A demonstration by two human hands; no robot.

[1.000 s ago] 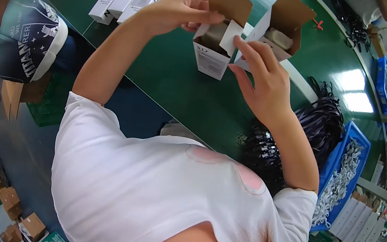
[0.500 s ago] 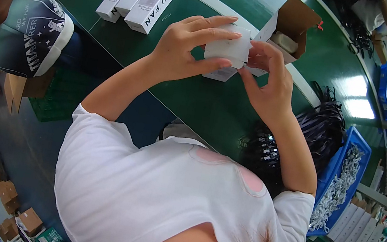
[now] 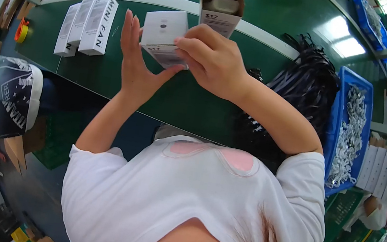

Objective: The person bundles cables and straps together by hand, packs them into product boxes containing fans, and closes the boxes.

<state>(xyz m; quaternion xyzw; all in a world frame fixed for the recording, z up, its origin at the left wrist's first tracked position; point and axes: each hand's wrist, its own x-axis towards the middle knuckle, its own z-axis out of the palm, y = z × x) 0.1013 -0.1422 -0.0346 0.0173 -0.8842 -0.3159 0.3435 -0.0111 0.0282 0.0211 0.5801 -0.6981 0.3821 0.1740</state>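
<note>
A white S17 box (image 3: 165,28) with its top flap down stands on the green table. My left hand (image 3: 142,70) is around its left side, the long fingers stretched up beside it and the thumb at its lower front corner. My right hand (image 3: 215,61) has bent fingers on the box's right edge, with the index fingertip at the rim of the top. Just behind my right hand stands a second S17 box (image 3: 219,22), its brown flap up and a pale wrapped item showing inside.
Three white MINI FAN boxes (image 3: 98,25) lie to the left, with an orange and yellow tape roll (image 3: 22,30) beyond. Black straps (image 3: 306,80) are heaped on the right beside a blue bin (image 3: 369,113) of white cords. Another person's printed garment (image 3: 5,96) shows at far left.
The near box's flaps, up a second ago, are now folded down. My left hand has come off the top to its left side. The view has shifted, and everything appears displaced.
</note>
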